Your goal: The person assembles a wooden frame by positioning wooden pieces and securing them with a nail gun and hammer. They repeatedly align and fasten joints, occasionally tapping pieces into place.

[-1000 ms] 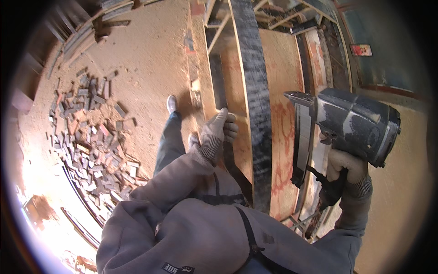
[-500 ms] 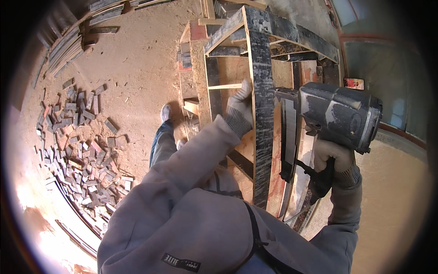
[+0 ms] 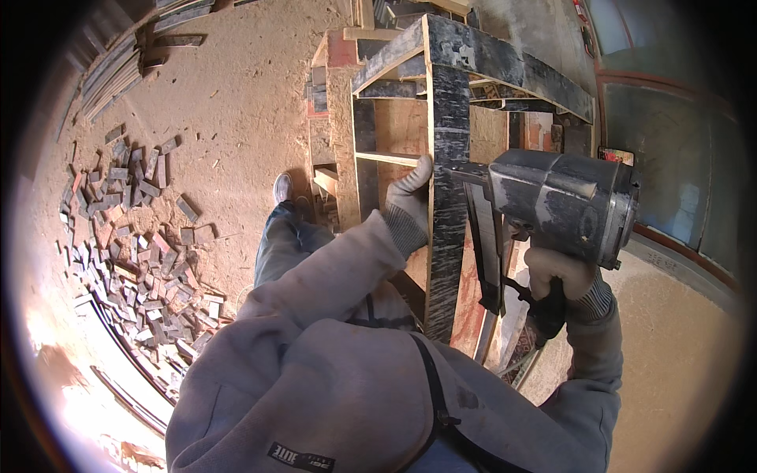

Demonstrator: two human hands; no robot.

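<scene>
My gloved right hand (image 3: 561, 276) is closed round the handle of a black nail gun (image 3: 552, 201). The gun's nose lies against or just over the face of a long dark board (image 3: 449, 236), part of a wooden frame; contact is hard to tell. On that board's left edge my gloved left hand (image 3: 408, 197) grips, thumb up, its fingers partly hidden. A thin wooden crosspiece (image 3: 386, 158) runs from the thumb to the frame's left side board (image 3: 366, 150). The gun's long magazine (image 3: 486, 252) slants down beside the long board.
Many small wood offcuts (image 3: 150, 260) lie heaped on the dusty floor at left. Stacked boards (image 3: 114, 79) rest at the far left. A glazed door (image 3: 654, 150) stands at right, a small red packet (image 3: 617, 155) beside it. An air hose (image 3: 516, 363) hangs below the gun.
The nail gun has moved left, bringing its nose from beside the long board to its face. My left hand has shifted slightly down along the board's edge.
</scene>
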